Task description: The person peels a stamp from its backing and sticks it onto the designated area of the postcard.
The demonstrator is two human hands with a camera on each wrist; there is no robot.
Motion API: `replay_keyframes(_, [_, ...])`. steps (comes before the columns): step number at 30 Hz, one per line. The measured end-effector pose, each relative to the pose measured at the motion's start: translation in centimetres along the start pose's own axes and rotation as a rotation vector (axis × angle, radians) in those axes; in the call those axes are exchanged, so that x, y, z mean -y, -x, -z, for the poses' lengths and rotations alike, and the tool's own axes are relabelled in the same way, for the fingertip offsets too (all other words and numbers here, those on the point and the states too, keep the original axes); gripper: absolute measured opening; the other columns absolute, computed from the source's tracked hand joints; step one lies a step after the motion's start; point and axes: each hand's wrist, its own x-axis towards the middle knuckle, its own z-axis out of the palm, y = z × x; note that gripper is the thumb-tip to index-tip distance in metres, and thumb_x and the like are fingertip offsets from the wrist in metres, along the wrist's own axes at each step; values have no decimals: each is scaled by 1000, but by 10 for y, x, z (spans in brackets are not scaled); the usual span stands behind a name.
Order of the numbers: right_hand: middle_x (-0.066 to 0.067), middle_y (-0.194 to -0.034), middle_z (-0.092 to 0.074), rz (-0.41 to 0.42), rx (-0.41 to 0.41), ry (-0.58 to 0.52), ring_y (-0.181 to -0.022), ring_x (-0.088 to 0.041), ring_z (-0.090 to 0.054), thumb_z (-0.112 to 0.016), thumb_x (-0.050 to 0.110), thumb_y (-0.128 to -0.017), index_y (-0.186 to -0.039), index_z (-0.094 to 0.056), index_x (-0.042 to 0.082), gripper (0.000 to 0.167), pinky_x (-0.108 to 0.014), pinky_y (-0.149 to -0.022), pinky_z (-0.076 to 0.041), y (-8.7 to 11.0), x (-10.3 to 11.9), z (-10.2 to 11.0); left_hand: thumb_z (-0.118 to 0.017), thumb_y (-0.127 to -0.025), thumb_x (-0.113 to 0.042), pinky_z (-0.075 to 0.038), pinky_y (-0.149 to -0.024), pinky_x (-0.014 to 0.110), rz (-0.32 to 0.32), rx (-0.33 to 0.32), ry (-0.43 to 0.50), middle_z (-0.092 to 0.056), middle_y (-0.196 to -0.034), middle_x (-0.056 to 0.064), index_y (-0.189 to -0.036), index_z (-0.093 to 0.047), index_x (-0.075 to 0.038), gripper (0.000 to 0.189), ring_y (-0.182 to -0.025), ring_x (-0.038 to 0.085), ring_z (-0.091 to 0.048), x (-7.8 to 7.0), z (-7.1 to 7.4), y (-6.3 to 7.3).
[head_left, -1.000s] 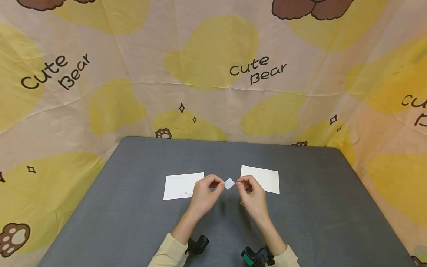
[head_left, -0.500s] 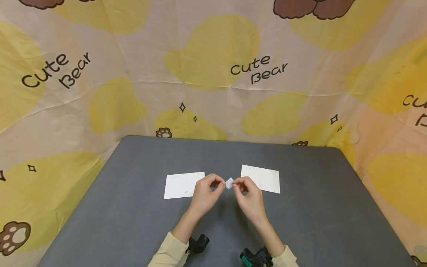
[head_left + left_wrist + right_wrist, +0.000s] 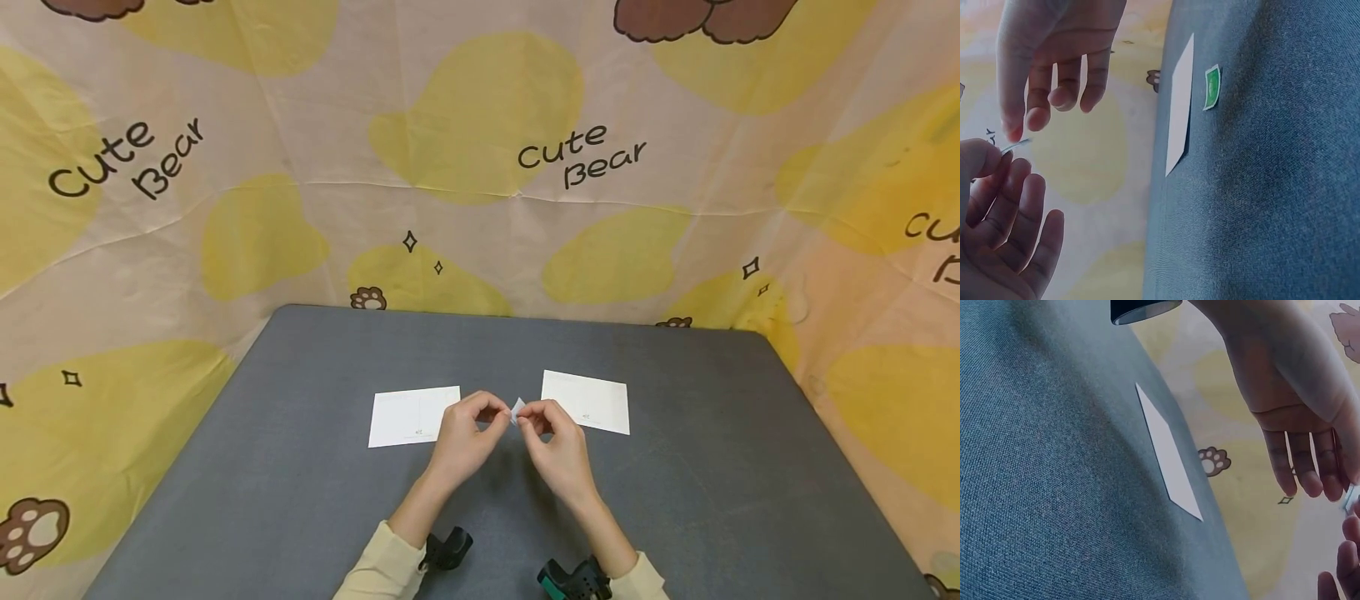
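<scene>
A small pale paper square (image 3: 517, 408), the size of a stamp, is held up between both hands above the table. My left hand (image 3: 463, 437) pinches its left side between thumb and forefinger; in the left wrist view the paper shows nearly edge-on. Thumb and forefinger of my right hand (image 3: 558, 446) pinch its right side, covering much of it in the head view. The other fingers of both hands are loosely bent. A green stamp (image 3: 1212, 87) with a white border lies on the table, hidden in the head view.
Two white postcards lie flat on the grey table (image 3: 300, 500), the left postcard (image 3: 405, 417) behind my left hand and the right postcard (image 3: 592, 400) behind my right. A patterned cloth backdrop (image 3: 480, 125) rises at the table's far edge.
My right hand has moved left to the paper square and now grips its right side. The left hand has shifted slightly right, and less of the square shows.
</scene>
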Motion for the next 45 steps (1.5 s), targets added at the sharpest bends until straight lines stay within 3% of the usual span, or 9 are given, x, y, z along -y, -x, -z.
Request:
replay_keyframes(6, [8, -74, -56, 12, -9, 14, -63, -3, -50, -68, -2, -78, -84, -63, 12, 16, -30, -54, -48, 0, -1, -1, -63, -78, -4, -52, -64, 27, 12, -8, -5, -63, -74, -7, -75, -66, -14, 12, -68, 5, -59, 0, -2, 0])
replay_keyframes(13, [7, -74, -57, -12, 1, 19, -64, -4, -51, -68, -1, -78, -85, -63, 12, 16, -31, -56, -49, 0, 0, -1, -63, -79, -4, -49, -62, 21, 27, -2, -3, -63, -74, -7, -76, -67, -15, 12, -68, 5, -59, -1, -2, 1])
replay_keyframes(21, [6, -74, -58, 17, -3, 44, -63, -2, -51, -68, 0, -77, -85, -62, 13, 16, -22, -54, -46, 0, -1, -2, -64, -81, -6, -51, -61, 28, 40, 7, -2, -63, -75, -6, -78, -66, -14, 9, -68, 7, -58, -1, -2, 2])
replay_keyframes(29, [5, -77, -60, -17, 9, 29, -63, -5, -53, -70, -1, -77, -85, -63, 12, 17, -29, -56, -49, 0, 0, -3, -65, -83, -7, -53, -64, 38, 36, 6, 17, -63, -74, -5, -78, -65, -14, 9, -69, 7, -60, 0, -2, 2])
replay_keyframes(45, [3, -79, -62, -27, 16, 30, -64, -6, -53, -71, -2, -76, -86, -63, 11, 19, -29, -57, -50, -1, 1, -2, -66, -83, -9, -50, -60, 25, 41, 16, 10, -64, -76, -4, -79, -66, -14, 6, -69, 8, -60, -3, -1, 1])
